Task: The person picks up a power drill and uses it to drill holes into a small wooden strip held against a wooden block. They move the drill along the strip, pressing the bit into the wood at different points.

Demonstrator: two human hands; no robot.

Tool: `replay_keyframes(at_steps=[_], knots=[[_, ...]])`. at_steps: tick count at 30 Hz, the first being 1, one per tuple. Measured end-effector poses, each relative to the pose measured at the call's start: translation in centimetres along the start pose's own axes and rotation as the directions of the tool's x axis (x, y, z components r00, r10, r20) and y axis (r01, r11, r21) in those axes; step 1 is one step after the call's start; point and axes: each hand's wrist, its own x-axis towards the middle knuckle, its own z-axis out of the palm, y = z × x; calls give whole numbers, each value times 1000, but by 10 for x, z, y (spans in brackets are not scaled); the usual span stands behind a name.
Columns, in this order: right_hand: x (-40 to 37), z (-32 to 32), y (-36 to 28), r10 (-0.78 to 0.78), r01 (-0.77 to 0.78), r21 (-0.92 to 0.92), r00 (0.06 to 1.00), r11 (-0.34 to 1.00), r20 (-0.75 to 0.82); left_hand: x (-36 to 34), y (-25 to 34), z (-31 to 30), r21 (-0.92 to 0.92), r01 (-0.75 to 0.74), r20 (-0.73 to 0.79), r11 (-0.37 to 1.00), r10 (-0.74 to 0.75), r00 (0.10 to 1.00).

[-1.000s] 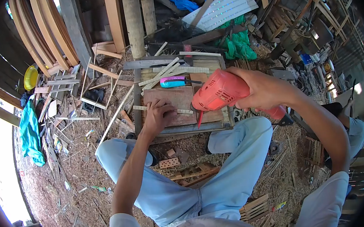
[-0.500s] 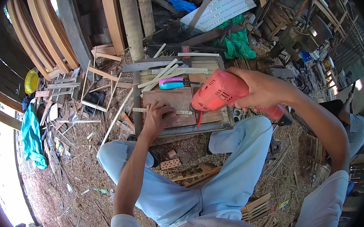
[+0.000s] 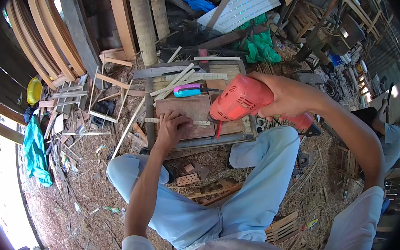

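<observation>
A red power drill is gripped in my right hand, its nose pointing down and left over the low work table. The drill's nose is at the right end of a thin pale wooden strip. My left hand presses that strip with bent fingers onto a flat brown board. Just beyond the board lies a pink and blue handled tool. Several loose pale strips cross one another behind it, near a saw blade.
Curved wooden pieces lean at the back left, beside bamboo posts. Wood scraps and shavings cover the ground around my legs. A holed brick sits under the table's front edge. Another person is at the far right.
</observation>
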Motion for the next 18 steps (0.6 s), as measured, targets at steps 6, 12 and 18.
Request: replay_keyframes(at_steps=[6,12,18], knots=[[0,-1,2,-23,23,-4,1000,1000,-1,-1,-3,3,-14,6,8,1000,-6,1000],[-1,-2,3,-3,3,-27,1000,1000,-10,-1,-3,3,-24,16,9,1000,-15,1000],[2,-2,3,-28,28,-66,1000,997,-5,-1,-5,4,-35,24,15,999,-23,1000]])
